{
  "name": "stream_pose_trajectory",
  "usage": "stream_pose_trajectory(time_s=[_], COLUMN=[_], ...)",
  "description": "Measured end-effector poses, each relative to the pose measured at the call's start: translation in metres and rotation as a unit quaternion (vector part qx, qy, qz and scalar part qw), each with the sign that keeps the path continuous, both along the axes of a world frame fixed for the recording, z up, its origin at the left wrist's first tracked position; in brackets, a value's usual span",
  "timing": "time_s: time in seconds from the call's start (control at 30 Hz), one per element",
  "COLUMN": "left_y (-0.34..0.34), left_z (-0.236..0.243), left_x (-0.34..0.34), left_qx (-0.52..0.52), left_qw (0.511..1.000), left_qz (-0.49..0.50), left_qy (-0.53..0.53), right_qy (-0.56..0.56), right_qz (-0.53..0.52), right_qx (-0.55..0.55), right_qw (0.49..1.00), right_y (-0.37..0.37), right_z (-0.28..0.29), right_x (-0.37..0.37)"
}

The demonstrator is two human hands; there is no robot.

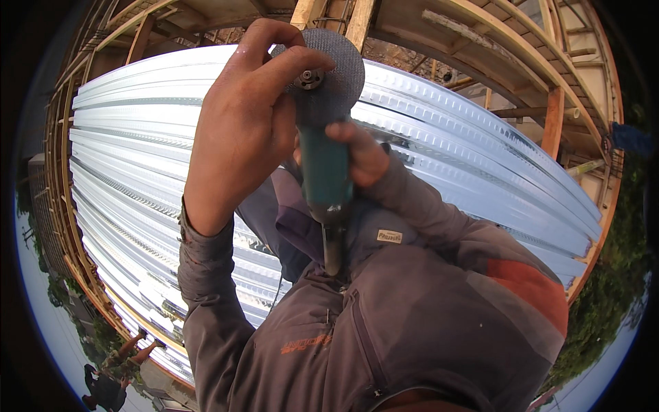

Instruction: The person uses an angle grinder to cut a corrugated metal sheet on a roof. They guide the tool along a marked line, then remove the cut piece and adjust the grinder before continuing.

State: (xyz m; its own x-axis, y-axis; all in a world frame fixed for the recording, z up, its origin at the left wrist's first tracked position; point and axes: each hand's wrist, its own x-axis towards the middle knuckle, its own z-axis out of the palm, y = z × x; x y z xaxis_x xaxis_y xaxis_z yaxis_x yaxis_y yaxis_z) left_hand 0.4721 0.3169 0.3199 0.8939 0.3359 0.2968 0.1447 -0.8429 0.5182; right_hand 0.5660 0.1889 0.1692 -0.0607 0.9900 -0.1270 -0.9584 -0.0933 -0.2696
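Note:
A teal and black angle grinder is held upright in front of my chest, its tail pointing down towards my jacket. My right hand wraps round the body from the right, thumb lying across the front. At the top sits a dark, mesh-faced cutting disc, with a round metal flange nut at its centre. My left hand is closed on the disc's left side, one finger bent over the rim and another lying across the face just above the nut. Its thumb is partly hidden.
Shiny ribbed metal decking sheets spread out below on both sides. Timber framing and boards border them at the far side and right. A blue bundle hangs at the right edge. Another person stands beyond the lower left edge.

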Motion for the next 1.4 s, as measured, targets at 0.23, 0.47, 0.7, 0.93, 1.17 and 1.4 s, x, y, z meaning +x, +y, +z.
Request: stream_pose_trajectory(time_s=[0.23, 0.47, 0.7, 0.93, 1.17, 1.4], left_y=[0.001, -0.001, -0.007, 0.010, -0.015, -0.015], left_z=[-0.005, -0.008, -0.026, -0.021, -0.015, -0.017], left_x=[0.003, 0.003, 0.005, 0.004, -0.004, -0.015], left_qx=[0.061, 0.069, 0.068, 0.060, 0.047, -0.086], left_qw=[0.998, 0.990, 0.988, 0.997, 0.978, 0.924], left_qz=[0.028, 0.117, 0.136, 0.037, 0.198, 0.327], left_qy=[-0.005, -0.033, -0.034, -0.033, -0.046, -0.179], right_qy=[-0.006, -0.002, 0.004, 0.017, -0.089, -0.172], right_qz=[0.000, 0.005, -0.002, 0.007, -0.091, -0.112], right_qx=[-0.007, -0.015, 0.004, -0.024, -0.037, -0.008], right_qw=[1.000, 1.000, 1.000, 1.000, 0.991, 0.979], right_y=[-0.001, 0.000, 0.001, 0.004, 0.011, 0.039], right_z=[0.004, 0.003, -0.002, -0.004, 0.025, 0.052], right_x=[0.000, 0.000, -0.001, -0.001, -0.007, -0.017])
